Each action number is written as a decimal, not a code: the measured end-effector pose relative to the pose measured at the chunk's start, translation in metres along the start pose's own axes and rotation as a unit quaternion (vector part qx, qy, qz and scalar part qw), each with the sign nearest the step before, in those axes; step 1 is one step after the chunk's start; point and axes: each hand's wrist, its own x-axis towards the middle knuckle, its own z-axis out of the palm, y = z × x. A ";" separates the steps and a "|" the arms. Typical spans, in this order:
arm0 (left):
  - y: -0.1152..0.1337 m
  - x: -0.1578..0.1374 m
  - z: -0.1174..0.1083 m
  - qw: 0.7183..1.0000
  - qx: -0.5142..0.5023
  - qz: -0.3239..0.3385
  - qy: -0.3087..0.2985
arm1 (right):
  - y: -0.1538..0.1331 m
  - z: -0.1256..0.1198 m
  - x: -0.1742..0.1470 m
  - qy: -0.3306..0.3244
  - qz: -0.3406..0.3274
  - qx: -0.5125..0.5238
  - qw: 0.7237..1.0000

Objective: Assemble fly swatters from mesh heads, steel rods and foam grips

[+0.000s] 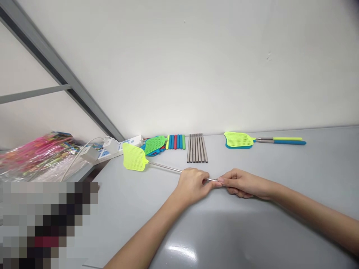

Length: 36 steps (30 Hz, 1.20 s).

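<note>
A fly swatter (135, 158) with a yellow mesh head and a thin metal rod is held level above the grey table, its head to the left. My left hand (194, 185) is closed around the rod. Just to the right, my right hand (241, 183) pinches the rod's other end, thumb and fingers pressed together; most of that end is hidden by the fingers. Behind my hands lie a row of metal tubes (197, 148) and a row of coloured grips (175, 142) in yellow, blue, red and green.
Two swatters with yellow (238, 139) and blue (290, 142) handles lie at the back right. Green and blue swatter heads (155, 145) are piled at the back left, near a white power strip (131, 142) with plugs. Plastic-wrapped goods (42, 153) sit farther left. A wall (213, 67) borders the table (316, 172).
</note>
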 end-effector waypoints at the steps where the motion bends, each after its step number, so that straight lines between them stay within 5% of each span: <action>1: 0.002 0.000 0.000 1.000 0.001 0.018 0.000 | 0.000 0.000 0.000 0.004 0.001 0.003 1.000; 13: 0.007 -0.008 0.007 0.995 -0.009 0.103 -0.004 | 0.005 -0.004 0.001 -0.037 -0.007 -0.007 0.999; 36: 0.004 -0.007 0.003 0.997 0.066 0.038 0.012 | -0.001 -0.002 0.001 -0.024 -0.002 -0.022 0.999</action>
